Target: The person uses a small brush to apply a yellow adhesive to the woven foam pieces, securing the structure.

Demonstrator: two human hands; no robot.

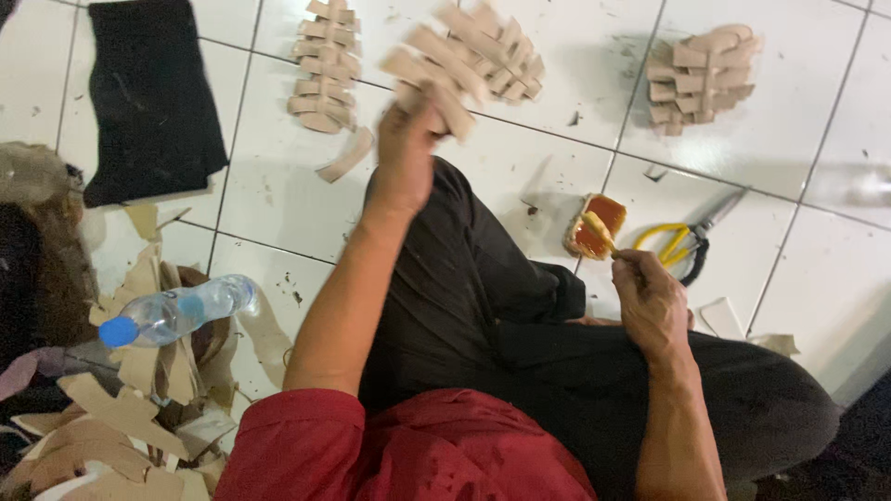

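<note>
My left hand (406, 148) is raised over the white tiled floor and grips a tan leather strip (445, 104), blurred by motion. Just beyond it lies a fanned pile of tan strips (497, 51). My right hand (650, 301) rests on my black-trousered knee and holds a small brush (601, 232), whose tip sits in a small tin of amber glue (594, 225). Two more piles of tan strips lie at the far left (325, 65) and the far right (701, 74). A single curved strip (345, 156) lies apart below the left pile.
Yellow-handled scissors (682, 239) lie right of the glue tin. A black cloth (148, 97) is spread at the upper left. A clear plastic bottle with a blue cap (176, 311) lies on a heap of tan offcuts (102, 436) at the lower left.
</note>
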